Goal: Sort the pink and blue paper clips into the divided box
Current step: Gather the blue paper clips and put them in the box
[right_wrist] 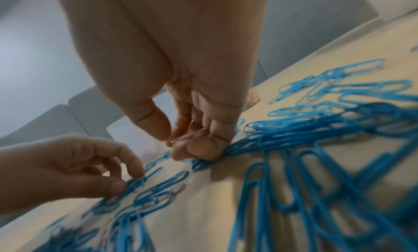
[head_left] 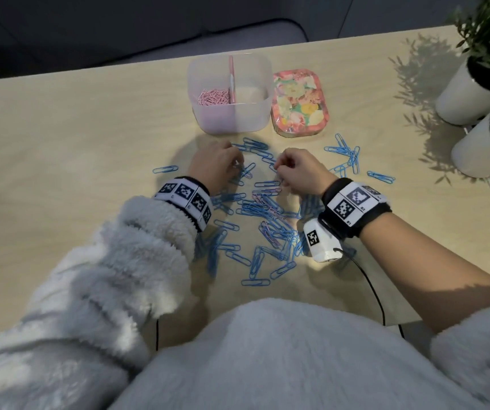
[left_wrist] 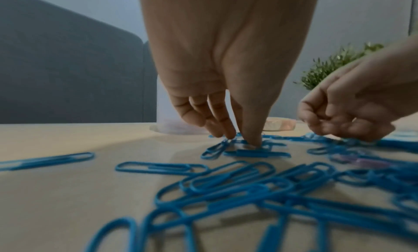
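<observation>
The translucent divided box (head_left: 249,119) stands at the table's far middle, with pink clips (head_left: 212,97) in its left compartment. Many blue paper clips (head_left: 263,210) lie scattered in front of it, a few pink clips (head_left: 269,232) mixed in. My left hand (head_left: 220,164) reaches down at the pile's far left; its thumb and forefinger (right_wrist: 135,170) pinch a blue clip (right_wrist: 138,182) that lies on the table. My right hand (head_left: 295,170) is curled, knuckles (right_wrist: 199,150) resting on blue clips, thumb and forefinger pinching a small pale piece that looks like a pink clip.
A floral lid (head_left: 300,105) lies right of the box. Two white plant pots (head_left: 464,96) stand at the right edge. More blue clips (head_left: 347,156) lie loose to the right, one clip (head_left: 165,169) to the left. Cables (head_left: 371,291) run off the near edge.
</observation>
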